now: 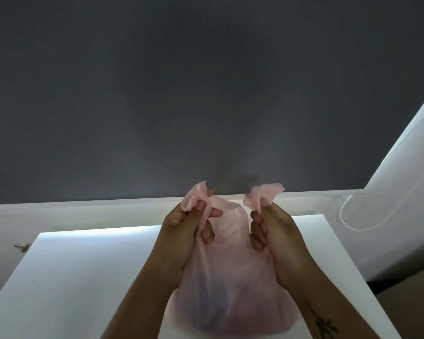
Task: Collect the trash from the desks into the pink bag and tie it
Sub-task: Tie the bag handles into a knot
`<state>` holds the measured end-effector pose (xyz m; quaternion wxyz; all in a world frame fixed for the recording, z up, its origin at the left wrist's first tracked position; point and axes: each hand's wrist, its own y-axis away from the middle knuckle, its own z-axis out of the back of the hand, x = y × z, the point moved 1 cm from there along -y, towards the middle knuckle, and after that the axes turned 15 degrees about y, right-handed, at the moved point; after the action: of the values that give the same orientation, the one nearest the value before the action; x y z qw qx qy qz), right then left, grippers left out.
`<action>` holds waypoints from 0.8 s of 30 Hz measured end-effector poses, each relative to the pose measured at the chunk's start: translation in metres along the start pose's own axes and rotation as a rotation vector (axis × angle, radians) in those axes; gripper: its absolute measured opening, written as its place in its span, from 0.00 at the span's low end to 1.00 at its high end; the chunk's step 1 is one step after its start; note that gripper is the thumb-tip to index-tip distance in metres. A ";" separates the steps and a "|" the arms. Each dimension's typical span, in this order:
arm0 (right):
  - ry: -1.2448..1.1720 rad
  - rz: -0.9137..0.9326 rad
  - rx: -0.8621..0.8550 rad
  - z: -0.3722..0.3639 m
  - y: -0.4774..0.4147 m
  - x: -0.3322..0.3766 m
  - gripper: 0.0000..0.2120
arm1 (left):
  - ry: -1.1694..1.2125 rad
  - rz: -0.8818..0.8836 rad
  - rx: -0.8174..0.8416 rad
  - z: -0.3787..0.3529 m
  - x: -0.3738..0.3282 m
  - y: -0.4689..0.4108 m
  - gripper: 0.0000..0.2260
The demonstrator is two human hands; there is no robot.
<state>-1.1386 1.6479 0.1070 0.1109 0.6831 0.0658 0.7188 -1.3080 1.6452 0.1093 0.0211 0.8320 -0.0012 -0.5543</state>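
The pink bag (230,277) stands on the white desk (71,277) right in front of me, bulging with dim purple and dark shapes inside. My left hand (184,228) pinches the bag's left top corner, which sticks up as a crumpled ear. My right hand (277,231) grips the right top corner the same way. The two ears are held apart, with the bag's mouth sagging between them. No loose trash shows on the desk.
A dark grey wall (206,94) fills the upper view behind a white ledge (83,204). A white panel with a beaded cord (367,226) slants down at the right. A small fitting (22,246) sits at the left.
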 end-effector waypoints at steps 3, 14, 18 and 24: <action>-0.088 0.014 -0.059 0.004 -0.004 0.001 0.13 | 0.142 0.050 0.011 -0.001 0.005 0.000 0.15; -0.110 -0.039 -0.072 0.008 -0.007 -0.004 0.10 | 0.054 0.071 0.125 -0.008 -0.007 -0.005 0.08; -0.049 0.109 -0.148 -0.002 -0.007 0.006 0.08 | -0.097 0.137 0.171 -0.021 -0.005 -0.009 0.20; 0.206 0.231 0.043 -0.006 0.003 0.016 0.06 | -0.014 0.133 0.195 -0.032 -0.010 -0.011 0.13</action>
<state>-1.1454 1.6493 0.1226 0.0056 0.6112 0.0131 0.7914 -1.2828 1.6573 0.1307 -0.0234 0.8243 -0.1105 -0.5547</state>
